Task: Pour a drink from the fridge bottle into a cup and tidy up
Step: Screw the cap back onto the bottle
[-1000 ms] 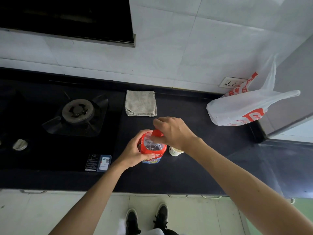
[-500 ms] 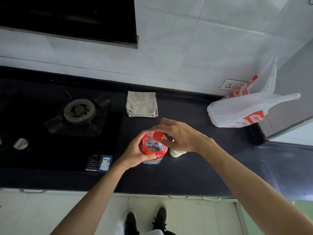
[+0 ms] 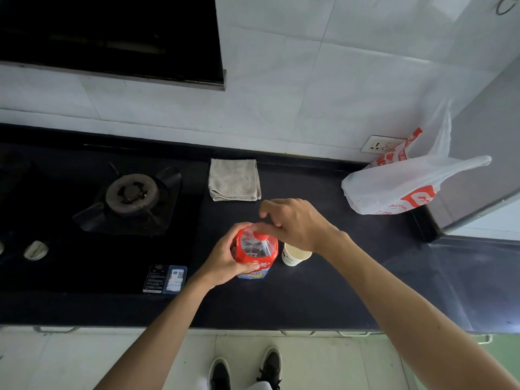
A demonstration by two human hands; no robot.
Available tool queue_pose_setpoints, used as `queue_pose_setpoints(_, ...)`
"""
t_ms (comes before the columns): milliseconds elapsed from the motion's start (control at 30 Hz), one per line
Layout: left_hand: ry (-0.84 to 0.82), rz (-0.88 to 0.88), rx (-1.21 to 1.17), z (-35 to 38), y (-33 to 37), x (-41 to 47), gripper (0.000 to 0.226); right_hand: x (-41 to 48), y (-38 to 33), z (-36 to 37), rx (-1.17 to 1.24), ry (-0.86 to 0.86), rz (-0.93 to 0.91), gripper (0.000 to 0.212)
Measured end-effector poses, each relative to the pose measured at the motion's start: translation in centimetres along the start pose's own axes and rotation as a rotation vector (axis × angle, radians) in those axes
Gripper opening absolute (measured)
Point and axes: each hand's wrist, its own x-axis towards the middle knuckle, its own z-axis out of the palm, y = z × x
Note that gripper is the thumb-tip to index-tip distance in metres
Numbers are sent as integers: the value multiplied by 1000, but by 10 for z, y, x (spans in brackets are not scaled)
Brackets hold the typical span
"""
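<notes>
A clear plastic bottle [image 3: 254, 250] with a red label and a red cap [image 3: 260, 236] stands upright on the black counter [image 3: 323, 291]. My left hand [image 3: 225, 261] grips the bottle's body from the left. My right hand [image 3: 294, 223] hovers over the bottle's top, fingertips pinching the cap from the right. A small white paper cup [image 3: 295, 254] stands just right of the bottle, partly hidden under my right wrist; its contents cannot be made out.
A folded grey cloth [image 3: 234, 180] lies behind the bottle by the wall. A gas burner [image 3: 132, 194] and stove knob [image 3: 36, 250] sit to the left. A white and red plastic bag [image 3: 399, 190] rests at the right, beside a grey fridge side [image 3: 484, 164].
My right hand has turned on the cap, its fingers shifting from over the top toward the right side. The bottle and my left hand have stayed in place.
</notes>
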Motion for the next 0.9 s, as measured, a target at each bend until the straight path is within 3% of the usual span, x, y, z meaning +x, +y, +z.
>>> queue_pose_setpoints(67,-1,3,4,0,1,0,83,-3,2,-7,34,-115,-105,36)
queue_pose_setpoints(133,-1,-4,13,0,2,0,83,-4,6,-8,9,-167,-156,38)
queue_pose_setpoints(300,0,-4,12,0,4,-1,82,-4,0,-2,-31,-96,-119,27)
queue_pose_setpoints(567,-1,13,10,1,8,-2,80,-4,-9,20,-169,152,-38,42)
queue_pose_setpoints(633,-3,6,9,2,9,-2,78,-6,-7,18,-116,93,-87,34)
queue_pose_setpoints(733,-5,-12,17,2,10,-2,78,-12,-1,9,-61,-49,-155,39)
queue_pose_setpoints(900,-3,-17,17,2,10,-2,79,-10,0,14,-120,9,-160,29)
